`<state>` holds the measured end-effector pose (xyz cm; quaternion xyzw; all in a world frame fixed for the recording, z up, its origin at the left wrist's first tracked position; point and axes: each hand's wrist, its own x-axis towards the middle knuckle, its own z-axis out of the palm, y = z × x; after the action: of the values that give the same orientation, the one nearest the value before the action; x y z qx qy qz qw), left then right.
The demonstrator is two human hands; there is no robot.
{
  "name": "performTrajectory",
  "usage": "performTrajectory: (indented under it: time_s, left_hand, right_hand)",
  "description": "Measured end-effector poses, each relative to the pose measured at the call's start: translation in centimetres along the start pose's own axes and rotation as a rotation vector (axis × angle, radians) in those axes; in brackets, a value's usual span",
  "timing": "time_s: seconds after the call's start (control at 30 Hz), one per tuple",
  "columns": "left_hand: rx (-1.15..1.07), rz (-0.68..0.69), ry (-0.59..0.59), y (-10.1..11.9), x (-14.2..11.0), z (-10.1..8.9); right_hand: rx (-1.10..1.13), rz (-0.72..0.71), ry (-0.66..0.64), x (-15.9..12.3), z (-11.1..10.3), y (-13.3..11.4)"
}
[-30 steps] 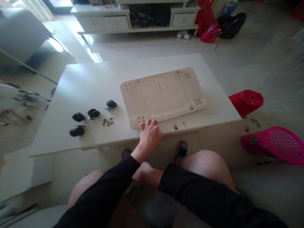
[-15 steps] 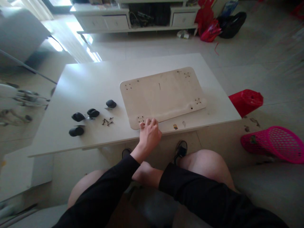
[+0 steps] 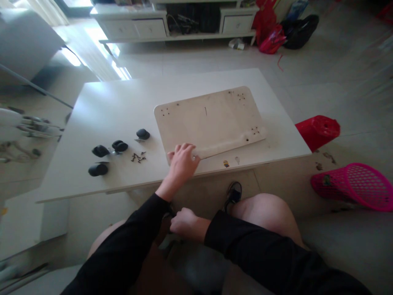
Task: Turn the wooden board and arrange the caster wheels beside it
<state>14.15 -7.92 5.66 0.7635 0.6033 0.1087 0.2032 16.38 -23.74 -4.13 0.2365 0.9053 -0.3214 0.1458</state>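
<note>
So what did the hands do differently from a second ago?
The left hand slid left and forward along the near edge of the wooden board, so it now covers the near-left corner holes. The right hand shows more clearly below the table edge, low between the knees. The board, the four black caster wheels, the little pile of screws and the white table stayed put.

board (image 3: 211, 121): pale beige | casters (image 3: 120, 146): black | table (image 3: 116, 106): white | basket (image 3: 353, 186): pink mesh | sleeves (image 3: 251, 250): black
</note>
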Motion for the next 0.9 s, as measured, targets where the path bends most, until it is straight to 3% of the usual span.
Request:
performTrajectory:
  time_s: [0.13, 0.27, 0.4, 0.5, 0.9]
  left_hand:
    - [-0.129, -0.315, 0.252, -5.7, 3.6, -3.1]
    - [-0.571, -0.566, 0.193, -9.9, 5.1, -3.8]
    - [-0.865, -0.633, 0.062, -10.1, 4.5, -2.9]
    - [-0.982, -0.65, 0.026, -9.6, 4.4, -2.3]
    - [-1.094, -0.608, 0.04, -9.7, 5.2, -0.7]
  right_hand:
    - [0.022, 0.024, -0.096, -1.5, -2.3, -0.4]
    - [0.035, 0.057, -0.101, -1.9, -3.6, -0.7]
    - [0.063, 0.057, -0.129, -1.3, -3.9, -0.7]
    - [0.078, 0.054, -0.148, -0.9, -4.0, -0.5]
    - [0.088, 0.061, -0.173, -0.6, -4.0, -0.6]
